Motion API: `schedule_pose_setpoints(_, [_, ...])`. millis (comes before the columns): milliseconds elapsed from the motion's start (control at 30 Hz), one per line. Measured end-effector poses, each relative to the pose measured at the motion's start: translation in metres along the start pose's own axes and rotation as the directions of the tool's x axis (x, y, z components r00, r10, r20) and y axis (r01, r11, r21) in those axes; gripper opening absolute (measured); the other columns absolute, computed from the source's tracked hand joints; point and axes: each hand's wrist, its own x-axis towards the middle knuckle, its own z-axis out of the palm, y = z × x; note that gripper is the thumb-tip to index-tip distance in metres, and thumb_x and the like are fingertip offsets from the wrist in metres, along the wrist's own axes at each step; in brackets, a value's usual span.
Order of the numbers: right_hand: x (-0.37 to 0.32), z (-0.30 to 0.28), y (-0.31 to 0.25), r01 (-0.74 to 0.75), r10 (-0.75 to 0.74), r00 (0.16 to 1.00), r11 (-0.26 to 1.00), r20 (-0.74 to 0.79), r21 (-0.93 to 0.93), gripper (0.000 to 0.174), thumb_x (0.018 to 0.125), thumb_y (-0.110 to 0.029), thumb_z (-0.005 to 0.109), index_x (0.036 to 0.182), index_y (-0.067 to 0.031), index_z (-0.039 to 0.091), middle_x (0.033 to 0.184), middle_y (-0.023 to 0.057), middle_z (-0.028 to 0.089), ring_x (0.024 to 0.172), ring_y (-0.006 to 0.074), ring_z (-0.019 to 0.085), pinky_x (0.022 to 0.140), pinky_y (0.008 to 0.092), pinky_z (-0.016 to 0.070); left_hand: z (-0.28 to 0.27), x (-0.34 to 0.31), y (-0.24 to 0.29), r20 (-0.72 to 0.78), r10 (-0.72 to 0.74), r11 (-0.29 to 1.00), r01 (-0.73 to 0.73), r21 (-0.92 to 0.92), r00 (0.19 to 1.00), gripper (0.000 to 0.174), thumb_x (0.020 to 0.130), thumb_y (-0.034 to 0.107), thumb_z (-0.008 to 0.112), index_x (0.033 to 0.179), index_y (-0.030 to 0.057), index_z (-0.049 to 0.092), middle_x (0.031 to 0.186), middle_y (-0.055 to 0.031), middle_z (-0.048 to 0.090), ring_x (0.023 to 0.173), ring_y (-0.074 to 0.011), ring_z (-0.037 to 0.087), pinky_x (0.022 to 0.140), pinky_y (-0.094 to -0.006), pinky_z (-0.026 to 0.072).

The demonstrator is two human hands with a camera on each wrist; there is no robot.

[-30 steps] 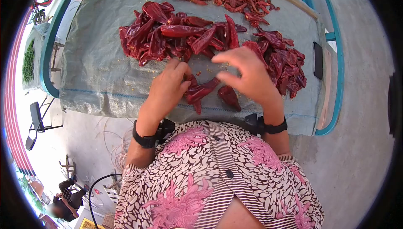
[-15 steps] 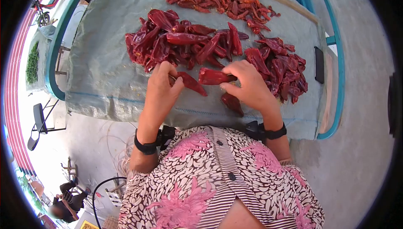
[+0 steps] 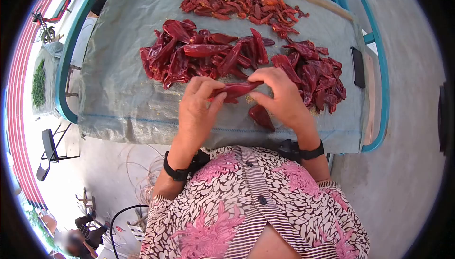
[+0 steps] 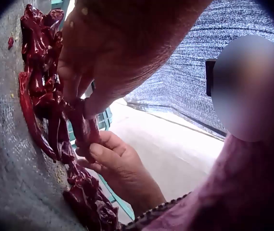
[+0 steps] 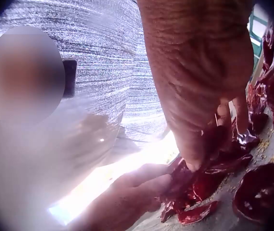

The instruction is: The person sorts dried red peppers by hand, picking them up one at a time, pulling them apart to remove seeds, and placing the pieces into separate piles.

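Between the two hands, a dark red dried chili pepper [image 3: 234, 89] lies lengthwise over the sheet. The left hand [image 3: 195, 109] pinches its left end between thumb and fingers. At its other end, the thumb and fingers of the right hand [image 3: 283, 98] grip the narrow tip. In the left wrist view the same chili [image 4: 85, 126] runs from one hand to the other. A loose chili [image 3: 261, 118] rests on the sheet just below the right hand. Beyond the hands is a heap of large whole chilies [image 3: 185, 55].
To the right lies a pile of flattened, glossy chilies [image 3: 315, 76]. Smaller orange-red chilies [image 3: 241, 4] spread along the far side. A black phone [image 3: 358, 68] sits near the right edge of the grey-green sheet [image 3: 113, 83], inside a teal metal frame [image 3: 385, 97].
A second earlier the right hand hovered with fingers apart; half a second ago each hand held a separate chili piece. Now both hold one chili between them, the left hand having moved right.
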Motion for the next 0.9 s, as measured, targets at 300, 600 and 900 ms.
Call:
schedule_pose_setpoints(300, [-0.031,-0.006,-0.003,-0.273,0.301,0.901,0.953,0.312,-0.131,0.042,0.087,-0.019,0.077,0.121,-0.0063,0.057,0.113,0.0158,0.067,0.102,0.0386,0.068,0.084,0.0489,0.0538,0.014,0.003,0.002,-0.191,-0.075,0.997,0.076,-0.001,0.979,0.034,0.084,-0.001,0.082,0.114,0.0042,0.067,0.111,-0.0080,0.061,0.078,-0.0139,0.059,0.071,-0.0298,0.0514])
schedule_pose_setpoints(600, [-0.026,-0.001,-0.010,-0.195,0.199,0.969,0.980,0.144,-0.042,0.036,0.083,-0.011,0.078,0.113,-0.0046,0.059,0.106,0.0137,0.066,0.096,0.0354,0.068,0.081,0.0452,0.0552,0.022,-0.006,0.018,0.097,0.109,0.992,-0.102,-0.072,0.989,0.047,0.083,0.003,0.083,0.127,0.0065,0.066,0.113,-0.0100,0.061,0.078,-0.0184,0.061,0.070,-0.0329,0.0538])
schedule_pose_setpoints(900, [-0.025,-0.021,-0.003,-0.191,0.196,0.970,0.980,-0.145,0.049,0.039,0.082,-0.005,0.075,0.119,-0.0071,0.065,0.111,0.0119,0.068,0.098,0.0338,0.065,0.087,0.0422,0.0544,0.035,0.009,0.011,0.047,0.145,0.981,-0.137,-0.140,0.988,0.034,0.085,-0.001,0.079,0.116,0.0037,0.067,0.102,-0.0069,0.064,0.077,-0.0162,0.063,0.068,-0.0308,0.0526])
